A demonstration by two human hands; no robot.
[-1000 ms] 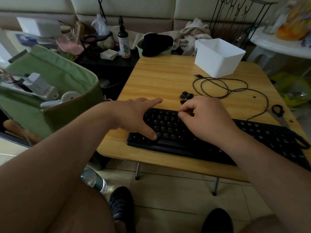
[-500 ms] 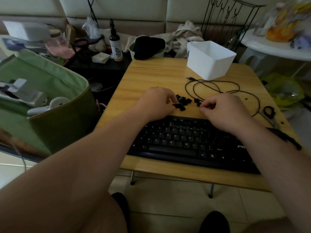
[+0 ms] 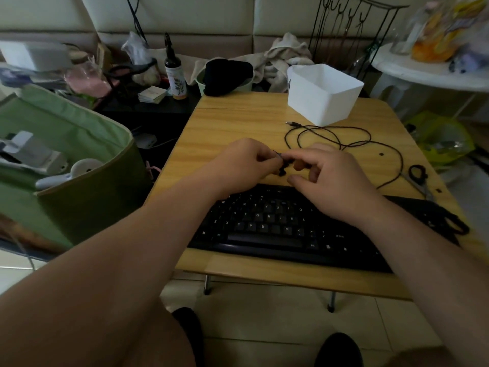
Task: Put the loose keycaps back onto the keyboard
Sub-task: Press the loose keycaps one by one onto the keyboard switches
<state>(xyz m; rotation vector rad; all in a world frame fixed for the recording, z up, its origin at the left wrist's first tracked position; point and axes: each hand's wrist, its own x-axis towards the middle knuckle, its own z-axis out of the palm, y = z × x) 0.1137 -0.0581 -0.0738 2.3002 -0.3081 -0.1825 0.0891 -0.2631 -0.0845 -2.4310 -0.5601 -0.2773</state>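
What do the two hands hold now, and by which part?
The left hand and right hand meet over the loose keycaps; fingertips seem to pinch one small keycap, but by which part cannot be told.

A home living room is indicated: padded sofa back at 12 o'clock, crumpled laundry, tiled floor.

Can't really make out the loose keycaps, they're just a dark clump mostly hidden between the left hand and right hand. The right hand also covers the top rows of the keyboard, and its far right end is blurred.
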